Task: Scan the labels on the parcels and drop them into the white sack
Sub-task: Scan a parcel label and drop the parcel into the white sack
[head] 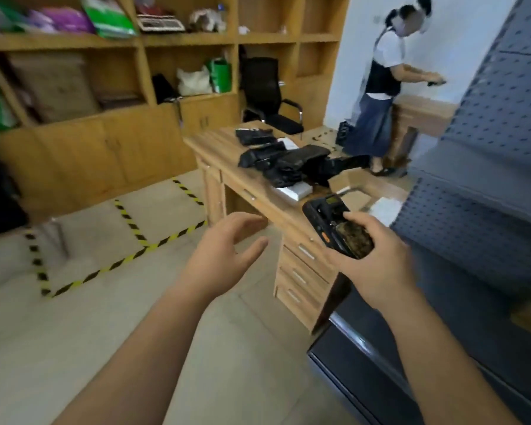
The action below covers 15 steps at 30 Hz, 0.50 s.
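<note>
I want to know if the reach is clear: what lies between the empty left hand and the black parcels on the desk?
In the head view, only bare desk top and its front edge separate the left hand from the black parcels.

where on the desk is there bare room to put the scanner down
Bare wood shows along the desk's left end, between its left edge and the heap of black parcels. The front edge below the white box is also bare, but narrow. The middle and right are crowded: parcels, then an open carton just behind the scanner in the right hand.
</note>
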Tool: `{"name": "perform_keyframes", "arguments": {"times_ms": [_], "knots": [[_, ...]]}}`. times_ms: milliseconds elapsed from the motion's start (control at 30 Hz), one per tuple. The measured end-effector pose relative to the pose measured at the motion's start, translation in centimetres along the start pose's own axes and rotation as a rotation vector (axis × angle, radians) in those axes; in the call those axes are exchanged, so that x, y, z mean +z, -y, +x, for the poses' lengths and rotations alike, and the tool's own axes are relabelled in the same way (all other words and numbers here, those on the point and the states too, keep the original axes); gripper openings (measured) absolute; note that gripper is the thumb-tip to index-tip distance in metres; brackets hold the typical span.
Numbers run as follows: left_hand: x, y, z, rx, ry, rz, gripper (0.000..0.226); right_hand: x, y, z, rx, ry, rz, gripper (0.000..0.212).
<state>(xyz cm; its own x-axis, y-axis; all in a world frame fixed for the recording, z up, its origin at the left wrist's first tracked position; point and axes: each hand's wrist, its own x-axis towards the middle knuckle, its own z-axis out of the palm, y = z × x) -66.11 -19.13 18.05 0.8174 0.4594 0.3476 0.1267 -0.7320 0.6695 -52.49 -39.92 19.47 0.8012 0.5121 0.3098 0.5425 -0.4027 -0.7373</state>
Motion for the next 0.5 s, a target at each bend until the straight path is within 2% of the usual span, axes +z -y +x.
{"name": "perform_keyframes", "arguments": {"times_ms": [233,367,500], "knots": [[-8.2,11.6,3.4,-0.248,-0.14,0.097,0.036,16.2,4.3,10.6,-0.152,0.22,0.098,0.063],[-12.8,17.3,8.7,-0.345,-0.192,0.173,0.038,24.0,7.0,18.1,-0.253,0.229,0.166,0.064],[-17.0,21.3,15.1,-0.365,-0.199,0.263,0.038,29.1,9.9,25.4,-0.311,0.244,0.198,0.062]]}}
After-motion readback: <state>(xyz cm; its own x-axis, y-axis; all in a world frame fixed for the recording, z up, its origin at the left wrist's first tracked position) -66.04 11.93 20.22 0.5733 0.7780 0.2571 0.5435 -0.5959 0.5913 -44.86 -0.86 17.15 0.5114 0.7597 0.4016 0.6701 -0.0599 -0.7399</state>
